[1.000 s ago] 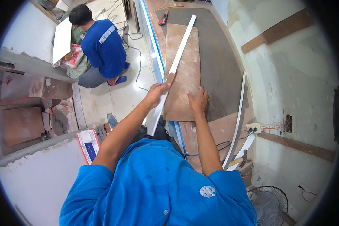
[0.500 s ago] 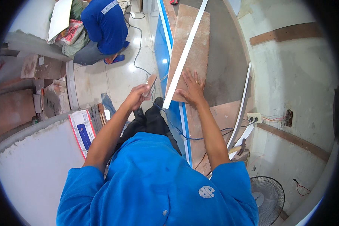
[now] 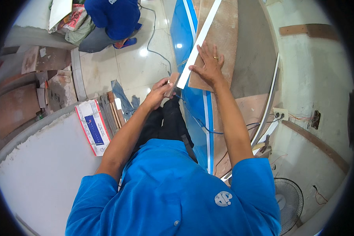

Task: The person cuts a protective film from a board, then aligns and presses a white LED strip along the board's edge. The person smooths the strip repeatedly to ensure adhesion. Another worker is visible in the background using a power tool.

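In my left hand (image 3: 158, 93) is a small flat brown wooden block (image 3: 172, 84), gripped between thumb and fingers. The block sits right beside the near end of a long narrow white strip (image 3: 198, 48); whether they touch, I cannot tell. That strip lies slantwise over a brown board (image 3: 223, 35). My right hand (image 3: 211, 67) rests on the board with its fingers spread, the thumb reaching to the strip's edge. Under the board runs a bench with a glossy blue side panel (image 3: 179, 43).
At the upper left a person in blue (image 3: 113, 19) crouches by some sacks (image 3: 79, 27). A cable (image 3: 153, 35) trails over the tiled floor. A hammer (image 3: 264, 145), a wall socket (image 3: 280, 114) and a fan (image 3: 289, 204) are on the right. A carton (image 3: 93, 128) leans at left.
My left hand has brought the block to the near end of the white strip. My right hand stays spread on the board. The whole view has shifted.
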A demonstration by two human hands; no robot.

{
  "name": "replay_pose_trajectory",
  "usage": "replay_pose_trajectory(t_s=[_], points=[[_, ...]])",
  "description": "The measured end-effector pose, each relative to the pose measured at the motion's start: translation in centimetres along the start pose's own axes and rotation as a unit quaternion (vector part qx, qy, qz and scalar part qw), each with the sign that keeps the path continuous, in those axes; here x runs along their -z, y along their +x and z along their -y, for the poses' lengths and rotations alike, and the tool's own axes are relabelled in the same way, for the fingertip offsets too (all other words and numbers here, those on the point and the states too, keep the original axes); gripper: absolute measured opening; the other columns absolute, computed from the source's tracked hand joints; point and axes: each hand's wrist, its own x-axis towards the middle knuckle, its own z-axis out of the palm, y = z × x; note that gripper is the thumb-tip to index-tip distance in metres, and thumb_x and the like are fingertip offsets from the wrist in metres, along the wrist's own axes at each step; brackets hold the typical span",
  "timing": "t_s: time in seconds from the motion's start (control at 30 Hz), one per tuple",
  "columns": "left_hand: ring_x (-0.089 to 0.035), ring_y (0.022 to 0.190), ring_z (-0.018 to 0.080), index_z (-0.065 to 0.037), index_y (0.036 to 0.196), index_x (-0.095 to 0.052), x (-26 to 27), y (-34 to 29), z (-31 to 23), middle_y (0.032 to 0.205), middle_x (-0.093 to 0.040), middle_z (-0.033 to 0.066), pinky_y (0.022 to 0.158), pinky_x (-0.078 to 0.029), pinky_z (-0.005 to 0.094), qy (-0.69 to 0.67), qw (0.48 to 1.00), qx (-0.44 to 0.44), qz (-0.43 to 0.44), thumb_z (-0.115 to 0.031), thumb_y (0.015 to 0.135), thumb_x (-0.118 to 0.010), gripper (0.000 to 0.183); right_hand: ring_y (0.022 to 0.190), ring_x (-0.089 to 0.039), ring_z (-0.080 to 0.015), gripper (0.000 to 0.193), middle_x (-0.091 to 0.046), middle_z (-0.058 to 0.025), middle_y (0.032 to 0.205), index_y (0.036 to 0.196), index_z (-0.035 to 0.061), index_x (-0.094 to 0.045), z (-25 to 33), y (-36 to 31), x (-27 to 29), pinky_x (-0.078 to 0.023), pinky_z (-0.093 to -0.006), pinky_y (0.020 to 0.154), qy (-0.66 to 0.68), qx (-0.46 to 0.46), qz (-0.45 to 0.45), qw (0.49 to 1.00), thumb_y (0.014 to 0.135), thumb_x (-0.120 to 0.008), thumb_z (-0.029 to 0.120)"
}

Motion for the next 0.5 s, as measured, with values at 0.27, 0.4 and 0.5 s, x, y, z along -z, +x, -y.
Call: replay_pose_trajectory(t_s=[0.27, 0.4, 0.5], points=[[-0.062, 0.087, 0.0134, 0.000, 0.136, -0.060, -1.5, -0.3, 1.3, 0.105, -0.066, 0.0043, 0.079, -0.050, 0.0278, 0.049, 0.997, -0.038, -0.034, -0.032, 0.106, -0.065, 0.044, 0.167, -0.001, -0.0388, 0.131, -0.014, -0.0047, 0.182, 0.170, 0.0291, -0.031, -0.9, 0.0, -1.0, 0.007, -0.0700, 0.126, 0.007, 0.008, 0.003, 1.000, 0.063, -0.072, 0.092], [-0.055, 0.086, 0.0110, 0.001, 0.130, -0.063, -3.5, 5.1, -0.8, 0.100, -0.062, 0.0025, 0.077, -0.045, 0.0280, 0.042, 0.993, -0.095, -0.048, -0.032, 0.106, -0.065, 0.040, 0.166, -0.002, -0.0404, 0.130, -0.013, -0.0053, 0.182, 0.171, 0.0265, -0.031, -0.4, 0.4, 0.0, 0.004, -0.0728, 0.125, -0.006, 0.008, 0.012, 1.000, 0.064, -0.075, 0.088], [-0.052, 0.087, 0.0117, 0.002, 0.119, -0.065, -2.7, 8.2, -2.4, 0.095, -0.061, 0.0030, 0.078, -0.045, 0.0295, 0.173, 0.971, -0.139, -0.093, -0.037, 0.104, -0.067, 0.041, 0.166, -0.002, -0.0413, 0.129, -0.014, -0.0054, 0.182, 0.170, 0.0242, -0.032, 0.0, 1.0, 0.6, 0.002, -0.0742, 0.124, 0.011, 0.003, 0.025, 1.000, 0.065, -0.077, 0.084]])
